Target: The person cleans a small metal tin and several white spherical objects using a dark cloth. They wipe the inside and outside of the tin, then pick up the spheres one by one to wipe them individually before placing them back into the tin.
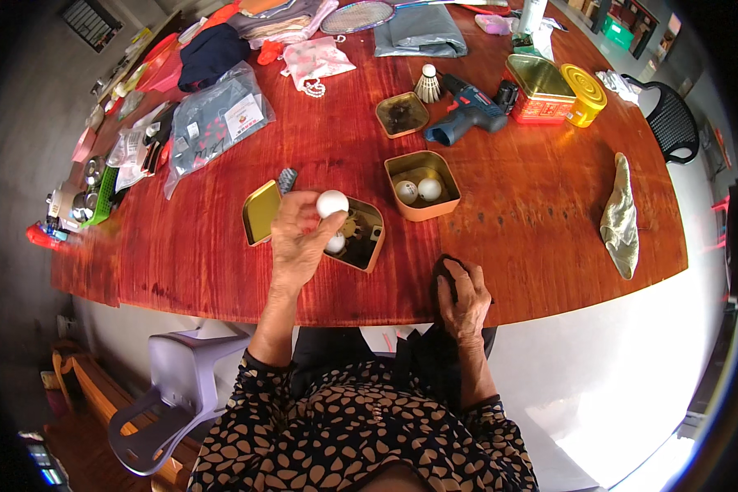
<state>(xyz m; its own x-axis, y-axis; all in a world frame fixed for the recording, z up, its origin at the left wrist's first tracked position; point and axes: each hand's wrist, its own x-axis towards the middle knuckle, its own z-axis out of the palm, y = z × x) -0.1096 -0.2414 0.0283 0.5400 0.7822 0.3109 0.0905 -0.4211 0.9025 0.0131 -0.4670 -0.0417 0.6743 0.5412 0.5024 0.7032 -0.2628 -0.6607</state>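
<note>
My left hand pinches a white ping-pong ball between thumb and fingers, just above an open tin. Inside that tin lie another white ball and small yellowish pieces I cannot make out. Beside it, to the left, is a gold-coloured lid. A second open tin stands to the right with two white balls in it. My right hand rests near the table's front edge, fingers bent but apart, over a dark patch; nothing shows in its grasp.
Farther back on the wooden table are a shallow tin, a shuttlecock, a cordless drill, a red tin and a yellow round tub. A plastic-bagged garment lies left, a pale cloth right.
</note>
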